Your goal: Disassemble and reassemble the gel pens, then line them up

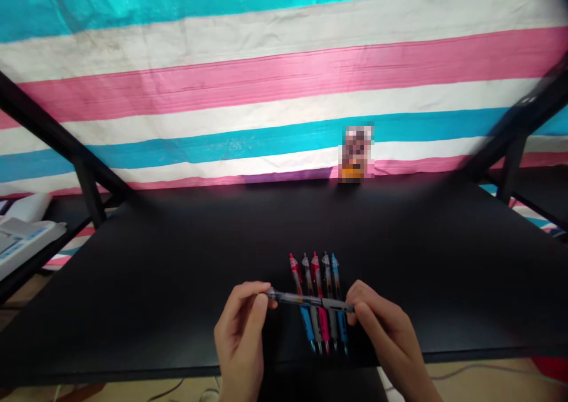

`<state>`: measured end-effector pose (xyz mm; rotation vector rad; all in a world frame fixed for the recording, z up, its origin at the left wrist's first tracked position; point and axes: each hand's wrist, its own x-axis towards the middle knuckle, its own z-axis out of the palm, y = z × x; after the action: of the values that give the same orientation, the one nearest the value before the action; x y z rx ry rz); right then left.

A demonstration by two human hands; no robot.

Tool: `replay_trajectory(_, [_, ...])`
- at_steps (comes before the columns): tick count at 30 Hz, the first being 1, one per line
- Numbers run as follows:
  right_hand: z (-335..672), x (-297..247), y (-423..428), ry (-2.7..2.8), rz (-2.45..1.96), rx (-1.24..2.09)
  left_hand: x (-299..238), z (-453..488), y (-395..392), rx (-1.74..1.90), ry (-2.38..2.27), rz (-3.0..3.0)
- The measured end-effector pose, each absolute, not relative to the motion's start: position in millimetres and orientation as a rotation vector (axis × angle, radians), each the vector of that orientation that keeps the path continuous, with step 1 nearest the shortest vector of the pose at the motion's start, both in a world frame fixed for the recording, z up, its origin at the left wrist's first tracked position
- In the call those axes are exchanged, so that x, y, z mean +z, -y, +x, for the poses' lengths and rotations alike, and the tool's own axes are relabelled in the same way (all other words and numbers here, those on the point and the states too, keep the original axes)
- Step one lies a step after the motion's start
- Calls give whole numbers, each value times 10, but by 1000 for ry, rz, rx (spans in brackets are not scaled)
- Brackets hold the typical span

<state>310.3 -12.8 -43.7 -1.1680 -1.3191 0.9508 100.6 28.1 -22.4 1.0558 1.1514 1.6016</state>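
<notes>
A clear-barrelled pen with a grey grip [306, 300] lies crosswise between my two hands, above the table. My left hand [245, 322] pinches its left end between thumb and fingers. The grey end is pinched by my right hand [381, 319]. Beneath it several click pens lie side by side on the table, pointing away from me. Among them are one with a red top and blue grip [306, 322], a pink one [324, 325] and a blue one [341, 325]; others have grey grips [315, 322]. The held pen hides part of their middles.
The black table [177, 260] has its front edge just below my hands. A small pixelated item [355, 153] stands at the back edge before a striped sheet [222, 106]. Black frame bars [80, 159] rise at both sides. A white device [26, 242] sits at far left.
</notes>
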Motion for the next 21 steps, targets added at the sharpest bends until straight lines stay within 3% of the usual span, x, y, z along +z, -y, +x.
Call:
replay_trajectory(9, [3143,-472,65,1512,-1080,858,-38,1281,-427,1491,-976,1100])
replay_trajectory(15, [3116,-490,131,1293,-1155,886,157,869,-721,1612,-1017,1115])
replay_trajectory(21, [3157,-492,163,1372,-1174,920,164,471,-841,1418,-1073,1110])
